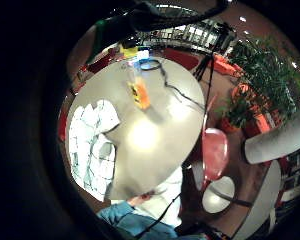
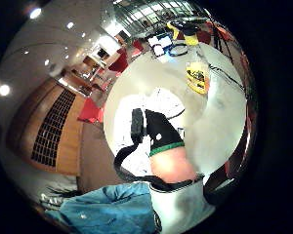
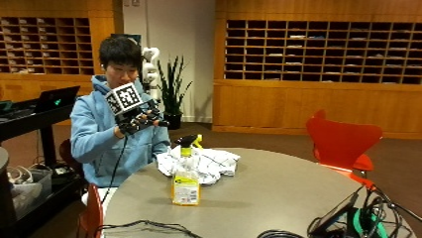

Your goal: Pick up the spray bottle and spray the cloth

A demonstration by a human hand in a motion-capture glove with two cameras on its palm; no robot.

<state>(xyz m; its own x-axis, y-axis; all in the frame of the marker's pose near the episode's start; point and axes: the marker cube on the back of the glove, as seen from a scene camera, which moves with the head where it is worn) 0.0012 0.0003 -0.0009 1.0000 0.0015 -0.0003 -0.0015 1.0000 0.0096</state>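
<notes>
Right hand: black-gloved right hand [image 3: 137, 121] was raised at chest height, fingers relaxed, grasping nothing.
Outside view only: yellow plastic spray bottle [image 3: 186, 181] stood at the crumpled white cloth's [image 3: 201, 165] 6 o'clock.

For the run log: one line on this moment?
right hand raised, holds nothing | spray bottle upright on table, untouched | cloth behind it

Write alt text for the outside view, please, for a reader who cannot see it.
A person seated at a round grey table raises the gloved right hand to chest height, holding nothing. On the table stand a yellow spray bottle and, just behind it, a crumpled white cloth, both untouched.
</notes>
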